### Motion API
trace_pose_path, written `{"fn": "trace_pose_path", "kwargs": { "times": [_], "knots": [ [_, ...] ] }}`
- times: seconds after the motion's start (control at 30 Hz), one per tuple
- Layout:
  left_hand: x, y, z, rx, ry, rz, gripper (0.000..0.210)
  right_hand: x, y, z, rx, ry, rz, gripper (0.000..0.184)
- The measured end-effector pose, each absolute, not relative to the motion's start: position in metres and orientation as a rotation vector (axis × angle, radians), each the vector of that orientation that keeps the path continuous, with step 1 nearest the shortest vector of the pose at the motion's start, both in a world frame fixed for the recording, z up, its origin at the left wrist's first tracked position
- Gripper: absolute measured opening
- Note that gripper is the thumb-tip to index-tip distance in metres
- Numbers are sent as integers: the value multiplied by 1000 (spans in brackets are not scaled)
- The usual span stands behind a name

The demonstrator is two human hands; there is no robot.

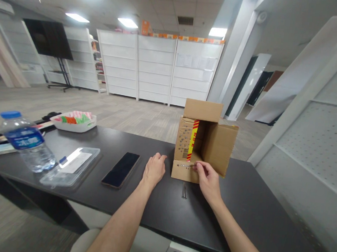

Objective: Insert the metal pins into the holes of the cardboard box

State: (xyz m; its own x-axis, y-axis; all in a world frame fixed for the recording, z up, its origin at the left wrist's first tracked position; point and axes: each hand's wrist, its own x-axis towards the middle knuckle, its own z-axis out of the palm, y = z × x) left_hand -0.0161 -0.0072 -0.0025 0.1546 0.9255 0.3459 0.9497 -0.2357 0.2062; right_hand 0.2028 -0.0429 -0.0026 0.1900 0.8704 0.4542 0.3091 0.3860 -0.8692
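Observation:
An upright cardboard box (184, 139) stands on the dark table, its opening facing me. Small metal heads dot its left front flap, and a row of dots crosses the lower flap (178, 172). My right hand (209, 182) is at that lower flap, thumb and fingertips pinched on a small thin thing that looks like a nail, mostly hidden by the fingers. Several loose nails (184, 190) lie on the table just in front of the box. Left of the box, my left hand (154, 169) rests on the tabletop with curled fingers; nothing shows in it.
A black phone (121, 170) lies left of my left hand. Beyond it are a clear plastic case (88, 161), a water bottle (28, 143) and a white basket (74, 124) of colourful packets. A perforated white panel (321, 130) rises along the right side.

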Motion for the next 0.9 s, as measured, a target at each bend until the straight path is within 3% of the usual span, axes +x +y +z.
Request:
{"fn": "trace_pose_path", "kwargs": {
  "times": [0.57,0.9],
  "knots": [
    [-16,-7,-3,-2348,-1920,-646,39,200,-36,-7,-1174,-1484,484,42],
    [-16,-8,-1,-2356,-1926,-637,39,199,-34,-10,-1086,-1769,160,21]
  ]
}}
